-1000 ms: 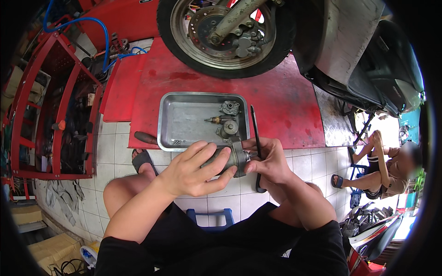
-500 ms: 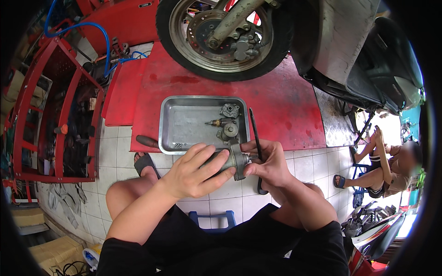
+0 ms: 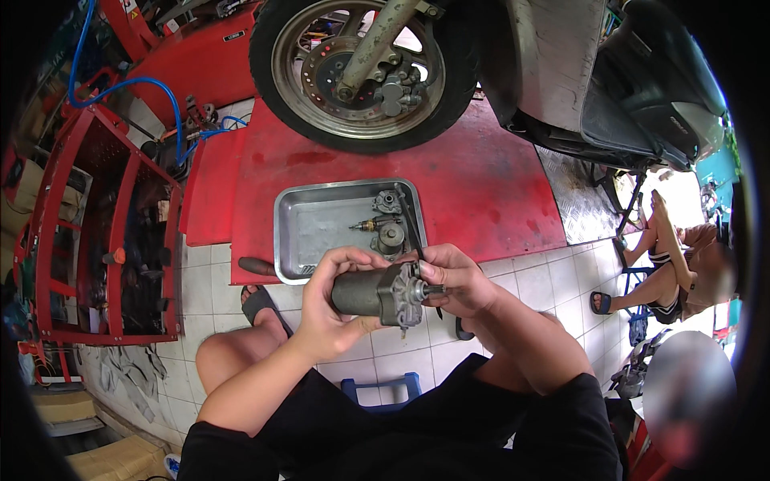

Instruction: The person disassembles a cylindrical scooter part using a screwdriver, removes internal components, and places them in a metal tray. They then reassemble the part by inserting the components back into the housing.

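Note:
A grey cylindrical starter motor (image 3: 359,293) lies level above my lap, its end cap and toothed shaft pointing right. Wrapped round its left end is my left hand (image 3: 322,319), fingers behind and thumb underneath. My right hand (image 3: 461,280) is closed round a thin black rod-like tool (image 3: 411,224), its fingers at the shaft end of the motor. That tool slants up over the right side of a metal tray (image 3: 279,232). Inside the tray sit a round metal part (image 3: 390,237), a brass-tipped fitting (image 3: 370,224), a small metal housing (image 3: 387,201) and small screws.
The tray stands on a red platform (image 3: 481,192), beside a tool's brown handle (image 3: 257,265). A scooter's front wheel (image 3: 353,72) rises behind. At left stands a red rack (image 3: 116,240); a blue stool (image 3: 381,390) is beneath me. Another person (image 3: 666,248) sits at right.
The motor has turned in my hands, showing its end cap, and my left hand has shifted from over it to behind and under it. The black tool now tilts over the tray.

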Action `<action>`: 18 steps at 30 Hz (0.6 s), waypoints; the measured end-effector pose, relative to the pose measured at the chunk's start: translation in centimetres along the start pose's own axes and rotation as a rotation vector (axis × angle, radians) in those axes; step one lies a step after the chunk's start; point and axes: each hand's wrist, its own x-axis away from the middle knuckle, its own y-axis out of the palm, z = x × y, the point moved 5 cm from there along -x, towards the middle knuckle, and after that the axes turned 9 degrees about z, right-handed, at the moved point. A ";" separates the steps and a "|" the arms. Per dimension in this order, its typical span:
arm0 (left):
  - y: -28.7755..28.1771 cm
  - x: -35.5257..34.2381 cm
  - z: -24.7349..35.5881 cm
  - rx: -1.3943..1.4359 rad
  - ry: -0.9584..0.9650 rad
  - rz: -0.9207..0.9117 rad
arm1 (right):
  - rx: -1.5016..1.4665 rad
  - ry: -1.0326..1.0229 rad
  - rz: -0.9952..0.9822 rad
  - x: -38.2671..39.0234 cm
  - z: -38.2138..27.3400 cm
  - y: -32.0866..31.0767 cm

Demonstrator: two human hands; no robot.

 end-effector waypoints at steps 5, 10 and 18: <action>-1.0 -0.6 -1.6 0.045 -0.235 -0.015 | -0.133 -0.062 0.012 0.0 0.1 0.4; -1.1 0.1 -3.0 0.056 -0.510 0.090 | -0.003 -0.075 0.226 -0.2 0.1 -0.6; -3.0 0.9 -2.4 -0.026 -0.369 0.138 | 0.456 -0.451 0.560 1.9 -2.0 1.2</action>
